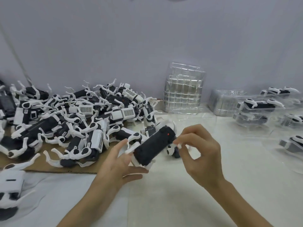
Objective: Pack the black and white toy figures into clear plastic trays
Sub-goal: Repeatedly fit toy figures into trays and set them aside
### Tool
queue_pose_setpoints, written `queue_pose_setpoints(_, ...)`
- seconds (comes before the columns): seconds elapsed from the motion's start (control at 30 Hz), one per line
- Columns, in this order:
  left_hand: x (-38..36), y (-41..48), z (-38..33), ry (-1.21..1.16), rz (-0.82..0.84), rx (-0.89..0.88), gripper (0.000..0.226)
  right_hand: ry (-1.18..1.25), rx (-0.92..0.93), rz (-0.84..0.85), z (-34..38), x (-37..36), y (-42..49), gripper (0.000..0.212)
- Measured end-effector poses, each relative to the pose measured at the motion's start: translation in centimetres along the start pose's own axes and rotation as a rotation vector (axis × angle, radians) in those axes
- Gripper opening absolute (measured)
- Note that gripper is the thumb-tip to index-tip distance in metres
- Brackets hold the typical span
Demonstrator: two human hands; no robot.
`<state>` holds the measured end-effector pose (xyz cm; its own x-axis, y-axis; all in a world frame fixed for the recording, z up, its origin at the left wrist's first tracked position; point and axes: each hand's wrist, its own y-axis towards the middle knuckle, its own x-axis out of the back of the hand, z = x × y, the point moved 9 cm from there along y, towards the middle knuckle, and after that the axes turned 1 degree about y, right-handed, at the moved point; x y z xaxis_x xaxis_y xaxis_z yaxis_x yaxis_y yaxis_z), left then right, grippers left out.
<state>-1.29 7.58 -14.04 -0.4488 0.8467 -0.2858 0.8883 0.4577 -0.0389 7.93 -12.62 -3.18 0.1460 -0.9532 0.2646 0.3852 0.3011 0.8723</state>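
A black and white toy figure (154, 145), belly side up with a small red dot, is held tilted above the white table. My left hand (121, 163) supports its near end from below, fingers spread. My right hand (201, 154) pinches one of its white legs near the far end. A large pile of the same toy figures (78, 115) lies at the left on cardboard. Stacked empty clear trays (184, 89) stand upright against the wall. Packed clear trays (260, 108) holding figures sit at the right.
A brown cardboard sheet (54, 167) lies under the pile. A lower stack of clear trays (224, 102) sits beside the upright one. Another figure (9, 190) lies at the near left edge. A grey wall closes the back.
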Motion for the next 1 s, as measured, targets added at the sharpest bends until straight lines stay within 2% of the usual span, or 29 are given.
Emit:
queue_pose_setpoints(0.13,-0.1,-1.0,-0.7,0.115,0.009,-0.100,0.043,0.119,-0.048,0.196,0.7,-2.8,-1.0,0.027)
queue_pose_setpoints(0.23,0.3,-1.3,-2.2,0.191,-0.071,-0.214,0.031,0.240,-0.148,0.161,0.0,-1.9,-0.7,0.024)
queue_pose_setpoints(0.3,-0.1,-1.4,-2.8,0.260,-0.072,-0.264,0.028,0.281,-0.197,0.131,-0.6,-1.2,-0.2,0.015)
queue_pose_setpoints(0.37,-0.5,-1.6,-2.9,0.288,-0.042,-0.266,0.025,0.341,-0.253,0.176,-1.0,-1.2,0.1,0.010)
queue_pose_setpoints(0.6,-0.7,-1.6,-2.7,0.345,0.015,-0.251,0.029,0.631,-0.549,0.287,-3.9,-2.1,0.0,0.038)
queue_pose_setpoints(0.67,-1.5,-1.8,-2.2,0.367,0.067,-0.229,0.037,0.564,-0.602,0.452,-4.1,-2.9,-0.5,0.036)
queue_pose_setpoints(0.77,-2.9,-2.1,-1.3,0.444,0.158,-0.192,0.046,0.410,-0.645,0.912,-3.2,-5.1,-3.2,0.036)
queue_pose_setpoints(0.83,-3.4,-2.2,-0.6,0.489,0.220,-0.167,0.044,0.324,-0.687,1.168,-2.7,-6.0,-5.5,0.046)
queue_pose_setpoints(0.9,-3.5,-2.2,-0.1,0.496,0.245,-0.142,0.043,0.204,-0.685,1.234,-3.2,-6.2,-6.4,0.052)
queue_pose_setpoints(1.0,-2.6,-1.8,-0.1,0.411,0.154,-0.137,0.045,0.174,-0.643,1.156,-3.7,-5.4,-5.3,0.046)
